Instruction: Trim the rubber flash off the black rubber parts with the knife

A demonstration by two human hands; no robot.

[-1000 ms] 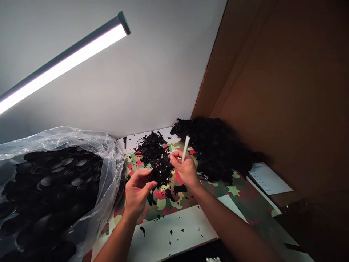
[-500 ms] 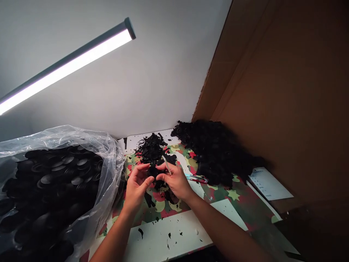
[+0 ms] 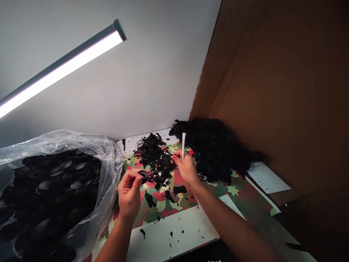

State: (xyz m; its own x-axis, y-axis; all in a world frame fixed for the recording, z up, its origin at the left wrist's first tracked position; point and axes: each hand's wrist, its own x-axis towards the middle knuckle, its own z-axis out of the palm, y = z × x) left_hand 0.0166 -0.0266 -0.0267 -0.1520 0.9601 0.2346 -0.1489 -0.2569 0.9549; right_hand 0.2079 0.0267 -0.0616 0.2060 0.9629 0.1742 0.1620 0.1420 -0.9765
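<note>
My left hand (image 3: 130,194) pinches a round black rubber-looking ring (image 3: 143,176) by its edge, between thumb and fingers. A thin white stick-like tool (image 3: 183,147) points upward out of my right hand (image 3: 187,169), whose fingers are closed on it. The fingertips of that hand are by a heap of black scraps (image 3: 152,149); whether they also pinch a scrap I cannot tell. More torn black bits lie on the patterned red, green and cream mat (image 3: 160,205) under both hands.
On the left stands a clear plastic bag (image 3: 109,156) full of black round pieces (image 3: 54,185). A large dark pile (image 3: 215,149) is at the back right, against a cardboard wall (image 3: 272,91). A white board (image 3: 152,236) with scraps runs along the front. Above hangs a lit lamp (image 3: 62,69).
My hands have come apart: the left moved slightly left and down with the black ring, the right moved right and up. The white tool has turned upright. The view has shifted slightly.
</note>
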